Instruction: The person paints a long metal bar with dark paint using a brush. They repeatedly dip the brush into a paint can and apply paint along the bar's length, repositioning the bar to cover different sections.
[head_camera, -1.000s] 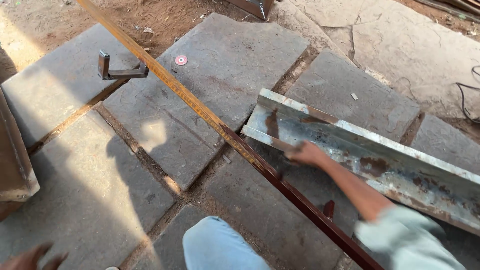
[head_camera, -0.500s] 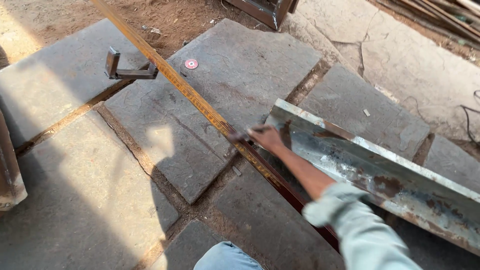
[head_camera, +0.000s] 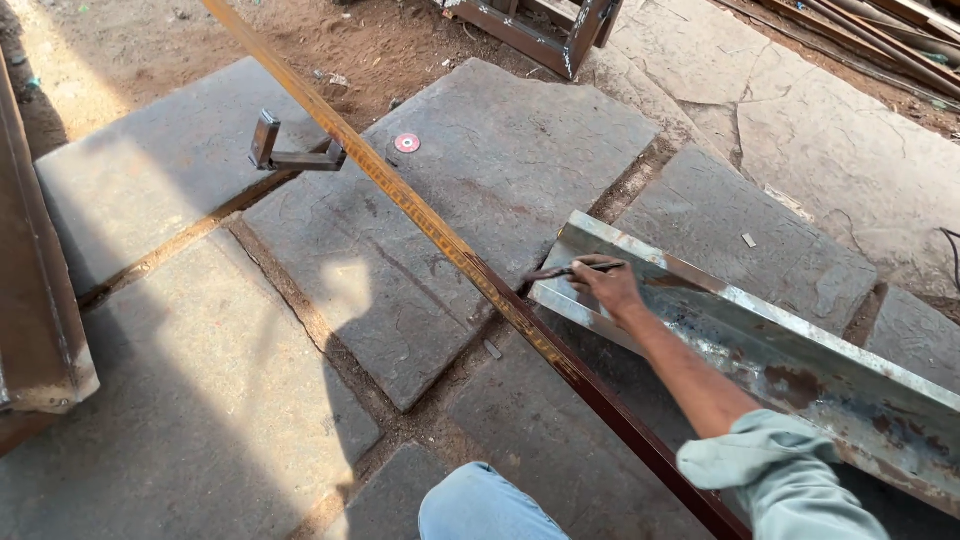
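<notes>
right hand (head_camera: 607, 285) gripping a thin dark rod (head_camera: 560, 271) at the near end of the steel channel (head_camera: 760, 350), whose long axis runs away lower-right; left hand out of view.

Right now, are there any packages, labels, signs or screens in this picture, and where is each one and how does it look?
No package, sign or screen shows.
Round disc: lies flat on the grey stone slab near the top, beside the long rusty bar; pink-red with a pale centre that may be a label, too small to tell.
The right hand holds a thin dark tool at the end of the steel channel; no label shows there.
</notes>
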